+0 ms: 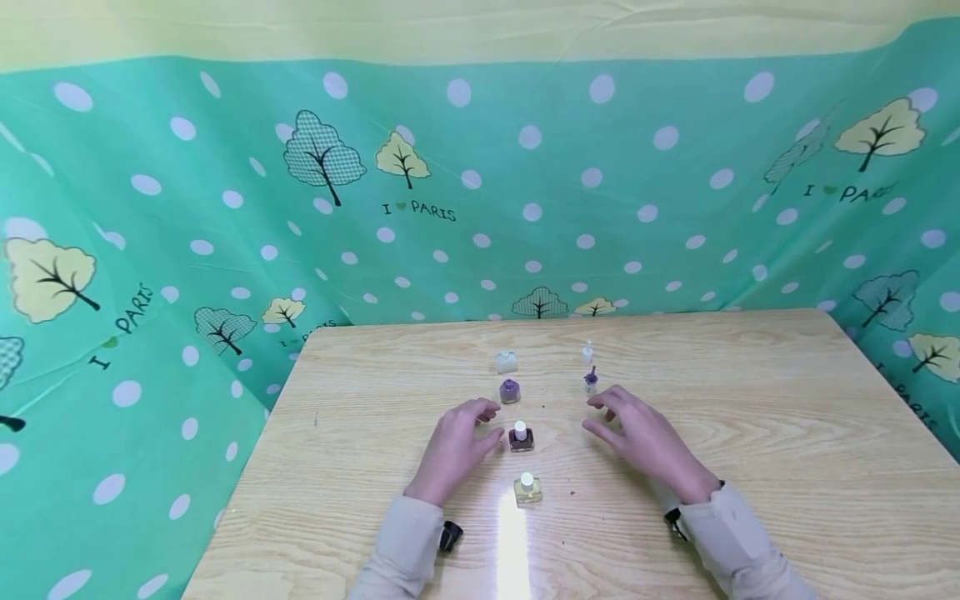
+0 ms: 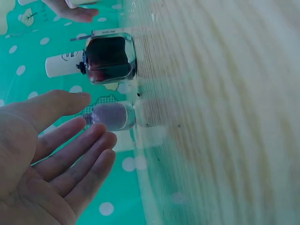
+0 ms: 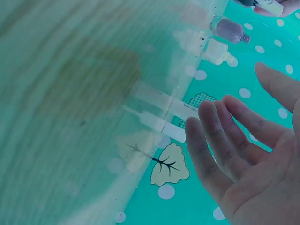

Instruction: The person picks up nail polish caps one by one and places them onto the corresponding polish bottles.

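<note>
My left hand (image 1: 457, 446) hovers just left of a dark nail polish bottle (image 1: 521, 440) with a white cap, its fingers loosely bent and holding nothing. Behind that bottle stands an uncapped purple nail polish bottle (image 1: 509, 392), its bare neck showing in the left wrist view. Farther back is an uncapped whitish bottle (image 1: 506, 363). My right hand (image 1: 637, 429) is empty too, fingers relaxed, close in front of a brush cap with purple bristles (image 1: 591, 382). A second brush cap, white (image 1: 587, 355), stands behind it, bristles up.
Nearest me in the row is a pale yellow bottle (image 1: 527, 492) with a white cap. The wooden table (image 1: 360, 467) ends at a green dotted curtain (image 1: 495, 183) along its back and sides. Small dark specks dot the tabletop.
</note>
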Available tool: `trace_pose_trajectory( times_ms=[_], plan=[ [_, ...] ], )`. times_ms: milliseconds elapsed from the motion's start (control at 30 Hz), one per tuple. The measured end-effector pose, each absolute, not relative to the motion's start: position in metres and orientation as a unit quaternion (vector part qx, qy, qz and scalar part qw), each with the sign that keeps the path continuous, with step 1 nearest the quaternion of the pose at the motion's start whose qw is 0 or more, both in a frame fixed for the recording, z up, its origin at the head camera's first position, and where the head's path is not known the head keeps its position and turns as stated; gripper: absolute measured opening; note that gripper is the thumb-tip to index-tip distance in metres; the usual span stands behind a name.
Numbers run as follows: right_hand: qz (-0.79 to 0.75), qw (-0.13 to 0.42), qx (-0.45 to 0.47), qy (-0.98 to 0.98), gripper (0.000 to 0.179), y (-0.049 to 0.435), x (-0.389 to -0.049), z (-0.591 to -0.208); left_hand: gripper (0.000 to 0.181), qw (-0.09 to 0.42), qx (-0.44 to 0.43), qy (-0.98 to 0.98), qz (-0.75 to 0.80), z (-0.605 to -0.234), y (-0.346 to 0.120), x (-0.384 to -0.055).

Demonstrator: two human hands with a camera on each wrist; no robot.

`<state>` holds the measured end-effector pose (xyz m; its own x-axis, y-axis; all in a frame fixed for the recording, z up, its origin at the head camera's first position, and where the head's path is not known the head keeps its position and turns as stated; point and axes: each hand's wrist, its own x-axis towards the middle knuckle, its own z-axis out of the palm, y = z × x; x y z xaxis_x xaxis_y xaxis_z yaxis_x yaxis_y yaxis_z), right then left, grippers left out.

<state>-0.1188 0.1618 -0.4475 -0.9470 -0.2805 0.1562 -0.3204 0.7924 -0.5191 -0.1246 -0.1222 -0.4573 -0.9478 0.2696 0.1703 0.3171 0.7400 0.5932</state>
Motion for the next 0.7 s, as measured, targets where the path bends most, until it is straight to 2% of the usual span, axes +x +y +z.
trace_pose_trajectory(
  times_ms=[167,700],
  plan=[
    [0.282,0.050,0.144,-0.947,0.036,0.166,-0.122,-0.449,0.035,0.045,-0.152,-0.933,-0.324,-0.457,-0.123,-0.128],
    [0.300,0.037,0.092,-0.949,0.045,0.172,-0.137,-0.450,0.035,0.057,-0.150,-0.930,-0.329,-0.458,-0.121,-0.142]
  ],
)
